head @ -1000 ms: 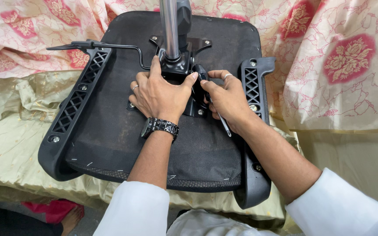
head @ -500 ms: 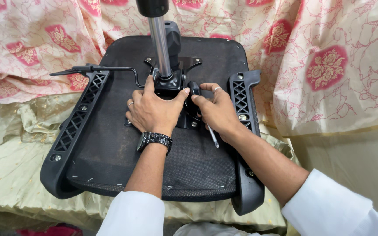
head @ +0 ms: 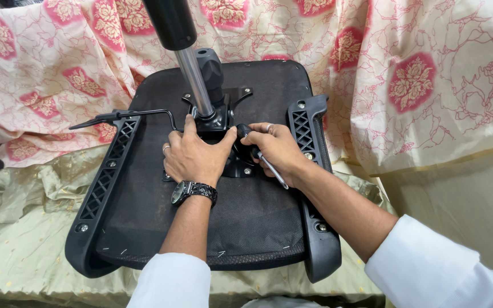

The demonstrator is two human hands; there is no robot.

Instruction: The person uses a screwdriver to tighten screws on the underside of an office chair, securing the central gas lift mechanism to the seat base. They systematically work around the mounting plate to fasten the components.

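An upside-down black office chair seat (head: 258,211) lies on a cloth-covered surface, with its black metal mechanism plate (head: 223,122) and a chrome gas cylinder (head: 192,74) rising toward the camera. My left hand (head: 195,157), with a wristwatch, presses flat on the mechanism plate at the cylinder's base. My right hand (head: 278,151) is closed around a tool with a black handle and thin metal shaft (head: 272,171), right beside the plate. Black plastic armrest brackets (head: 306,131) flank the seat on both sides.
A thin black adjustment lever (head: 124,116) sticks out to the left from the mechanism. Pink floral cloth (head: 417,85) drapes behind and to the right. Pale green cloth (head: 18,228) covers the surface under the seat.
The view has shifted down and closer, so the seat sits lower in frame and more of the cylinder shows. Both hands stay on the mechanism with little change.
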